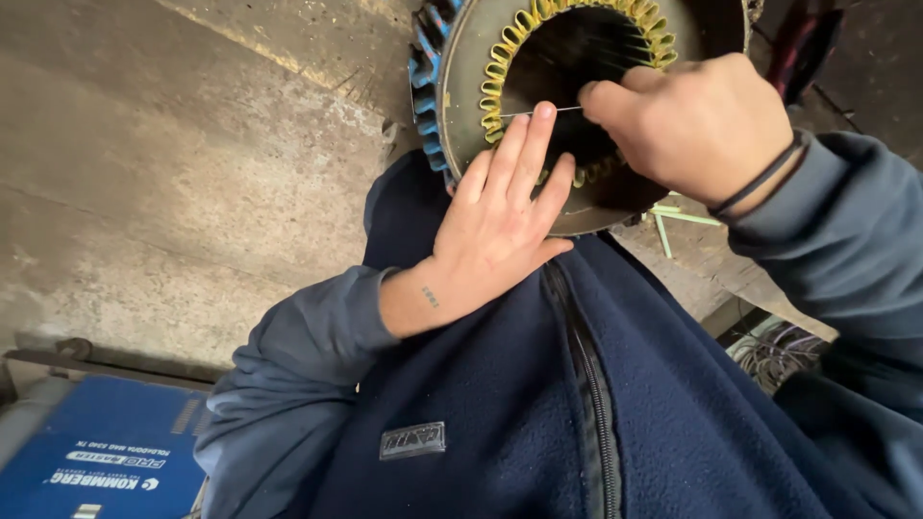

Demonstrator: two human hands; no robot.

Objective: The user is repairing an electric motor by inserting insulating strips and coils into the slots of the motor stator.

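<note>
A round motor stator (460, 67) with blue cooling fins and a ring of yellow slot liners rests against my dark blue fleece jacket. My left hand (500, 221) lies flat on the stator's metal end face, fingers spread and pointing up. My right hand (697, 125) reaches into the bore from the right, fingers closed on a thin pale wire (553, 111) that runs to my left fingertips. A black band circles my right wrist. Most of the bore's lower half is hidden by the two hands.
A worn grey concrete surface (173, 163) fills the left. A blue case (106, 452) with white lettering sits at the lower left. Pale green strips (673, 216) lie beside the stator, and a bundle of wires (779, 351) shows at the right.
</note>
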